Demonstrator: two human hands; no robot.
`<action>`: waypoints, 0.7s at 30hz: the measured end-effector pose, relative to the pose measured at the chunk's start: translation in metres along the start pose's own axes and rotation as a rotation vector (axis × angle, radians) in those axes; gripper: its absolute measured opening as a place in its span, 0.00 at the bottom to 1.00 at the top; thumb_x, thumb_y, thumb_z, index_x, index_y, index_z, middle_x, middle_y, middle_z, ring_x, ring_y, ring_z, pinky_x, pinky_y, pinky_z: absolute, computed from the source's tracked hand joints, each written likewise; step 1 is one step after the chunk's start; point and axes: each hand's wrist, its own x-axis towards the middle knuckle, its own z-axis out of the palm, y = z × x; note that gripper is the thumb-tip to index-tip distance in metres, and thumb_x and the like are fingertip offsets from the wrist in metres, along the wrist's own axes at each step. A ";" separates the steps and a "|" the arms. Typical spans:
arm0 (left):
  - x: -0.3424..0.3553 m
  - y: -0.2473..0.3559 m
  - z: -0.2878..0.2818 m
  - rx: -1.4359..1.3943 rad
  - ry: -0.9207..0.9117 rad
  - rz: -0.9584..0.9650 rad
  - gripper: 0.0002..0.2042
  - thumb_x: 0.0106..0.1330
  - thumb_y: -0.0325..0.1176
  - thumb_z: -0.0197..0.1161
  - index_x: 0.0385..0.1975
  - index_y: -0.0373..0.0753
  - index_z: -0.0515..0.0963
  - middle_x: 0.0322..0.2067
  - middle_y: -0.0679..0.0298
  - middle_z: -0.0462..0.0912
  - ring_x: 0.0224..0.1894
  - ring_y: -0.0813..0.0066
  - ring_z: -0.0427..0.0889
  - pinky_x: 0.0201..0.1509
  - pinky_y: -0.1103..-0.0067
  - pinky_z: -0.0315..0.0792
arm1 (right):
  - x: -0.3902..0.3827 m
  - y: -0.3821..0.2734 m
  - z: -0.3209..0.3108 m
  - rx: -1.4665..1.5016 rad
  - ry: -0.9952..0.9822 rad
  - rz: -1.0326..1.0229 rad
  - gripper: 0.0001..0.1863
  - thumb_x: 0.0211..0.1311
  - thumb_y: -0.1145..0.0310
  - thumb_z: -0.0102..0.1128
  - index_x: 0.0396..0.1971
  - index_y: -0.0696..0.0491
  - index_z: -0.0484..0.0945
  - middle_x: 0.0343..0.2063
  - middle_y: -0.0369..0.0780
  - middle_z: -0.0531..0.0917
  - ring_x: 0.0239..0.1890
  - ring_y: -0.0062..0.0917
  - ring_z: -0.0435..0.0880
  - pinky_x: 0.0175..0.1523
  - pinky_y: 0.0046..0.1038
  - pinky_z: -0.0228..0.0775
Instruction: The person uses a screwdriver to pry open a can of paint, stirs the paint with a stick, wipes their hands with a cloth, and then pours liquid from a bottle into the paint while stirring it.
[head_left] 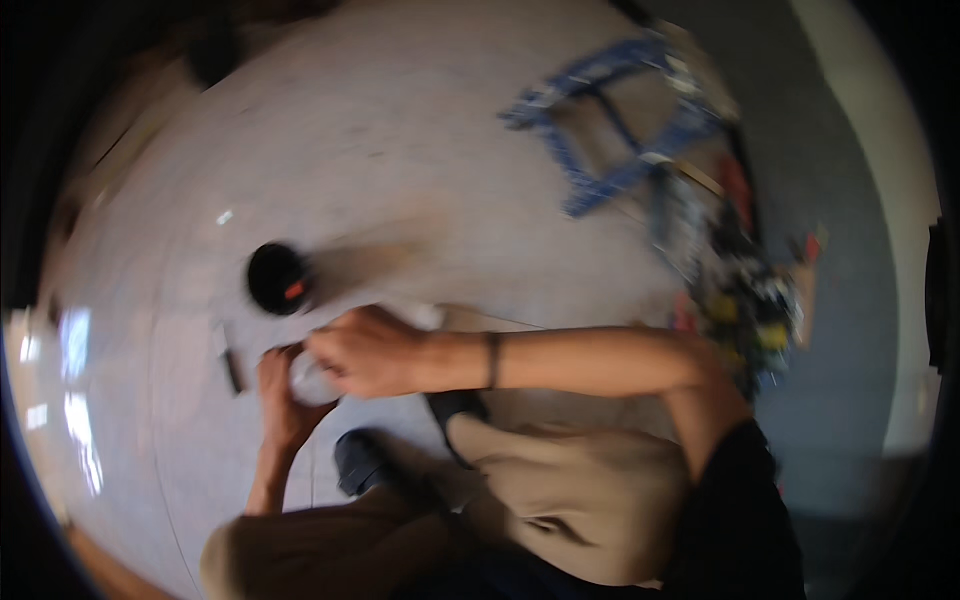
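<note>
Knees low; white object between both hands' grip.

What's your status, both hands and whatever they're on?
Left hand and right hand both closed around a small whitish object, too blurred to identify. Black round object on floor beyond. Nothing between.

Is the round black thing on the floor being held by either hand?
No: the round black object lies on the floor apart from both hands, which meet lower down around a small white object.
</note>
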 end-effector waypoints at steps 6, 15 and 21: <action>0.022 0.014 0.020 0.044 0.029 0.126 0.40 0.45 0.33 0.87 0.61 0.36 0.76 0.50 0.49 0.81 0.54 0.40 0.78 0.60 0.54 0.71 | -0.020 -0.009 -0.020 -0.218 0.114 0.144 0.10 0.50 0.73 0.68 0.29 0.66 0.82 0.22 0.56 0.85 0.31 0.52 0.90 0.37 0.47 0.83; 0.081 0.066 0.062 -0.059 -0.217 0.253 0.37 0.44 0.35 0.87 0.55 0.34 0.74 0.44 0.49 0.77 0.49 0.39 0.77 0.56 0.53 0.71 | -0.080 -0.007 -0.065 -0.472 0.187 0.301 0.16 0.47 0.72 0.74 0.35 0.66 0.83 0.29 0.51 0.88 0.36 0.45 0.91 0.39 0.42 0.84; 0.129 0.121 0.089 0.012 -0.325 0.462 0.38 0.44 0.36 0.87 0.55 0.35 0.73 0.42 0.49 0.78 0.47 0.39 0.77 0.54 0.52 0.71 | -0.132 -0.002 -0.106 -0.591 0.318 0.310 0.16 0.50 0.72 0.75 0.36 0.66 0.82 0.31 0.49 0.88 0.39 0.44 0.89 0.41 0.40 0.85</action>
